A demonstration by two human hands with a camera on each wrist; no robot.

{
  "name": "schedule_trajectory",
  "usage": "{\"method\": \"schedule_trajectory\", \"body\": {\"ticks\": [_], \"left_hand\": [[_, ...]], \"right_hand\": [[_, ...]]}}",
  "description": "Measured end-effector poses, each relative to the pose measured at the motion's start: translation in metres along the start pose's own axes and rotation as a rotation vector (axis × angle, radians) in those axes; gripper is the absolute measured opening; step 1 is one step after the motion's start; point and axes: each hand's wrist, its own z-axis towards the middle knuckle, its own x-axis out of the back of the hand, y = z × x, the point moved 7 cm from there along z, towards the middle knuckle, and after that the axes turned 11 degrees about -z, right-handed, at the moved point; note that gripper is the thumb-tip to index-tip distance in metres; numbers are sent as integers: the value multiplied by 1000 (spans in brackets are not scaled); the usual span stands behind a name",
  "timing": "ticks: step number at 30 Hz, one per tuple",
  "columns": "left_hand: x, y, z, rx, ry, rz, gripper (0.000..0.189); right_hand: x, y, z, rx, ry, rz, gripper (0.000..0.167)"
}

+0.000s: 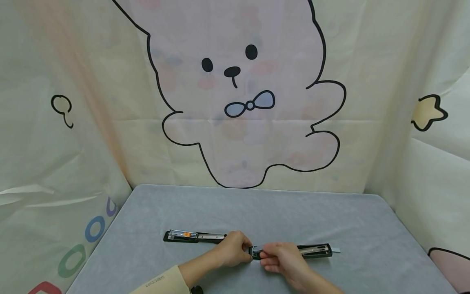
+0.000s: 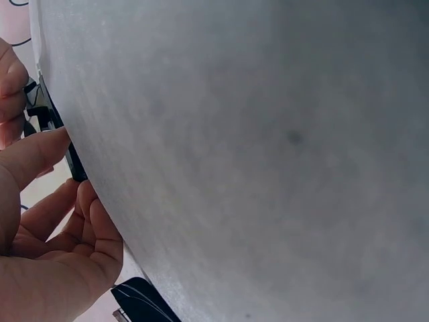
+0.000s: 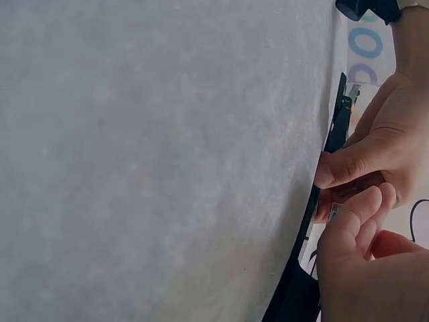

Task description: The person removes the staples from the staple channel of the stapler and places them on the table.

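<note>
Two long, narrow black objects that look like opened staplers lie on the table, end to end. The left black stapler (image 1: pixel 183 236) has a clear cover, a bit of orange and a silver rail. My left hand (image 1: pixel 235 249) grips the near left end of the right black stapler (image 1: pixel 315 250) between thumb and fingers. Over that same end, my right hand (image 1: pixel 282 259) has its thumb and fingertips pinched together at a small silvery piece (image 3: pixel 336 210). Its fingers cover much of the stapler's middle. A thin pale strip (image 1: pixel 335 250) sticks out past the right end.
A grey cloth covers the table (image 1: pixel 235 208). Behind it hangs a cream curtain (image 1: pixel 367 134) printed with a cartoon animal, and similar fabric flanks both sides. A black band (image 1: pixel 197 289) sits by the left sleeve at the front.
</note>
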Motion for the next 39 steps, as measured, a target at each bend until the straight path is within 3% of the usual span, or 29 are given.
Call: {"method": "schedule_trajectory", "body": {"ticks": [5,17,31,39], "left_hand": [[-1,-1,0,-10,1,-5,27],[2,1,0,8,0,10,30],[-2,-3,-3,52,0,-24,28],[-2,-2,-2,65,-8,-27,28]], "right_hand": [[-4,-2,3,6,11,-26,20],[7,-10,5,42,88,-142,20],[55,-27,-25,36,63,-171,30],[93,-44,-47,58,48,-167,24]]}}
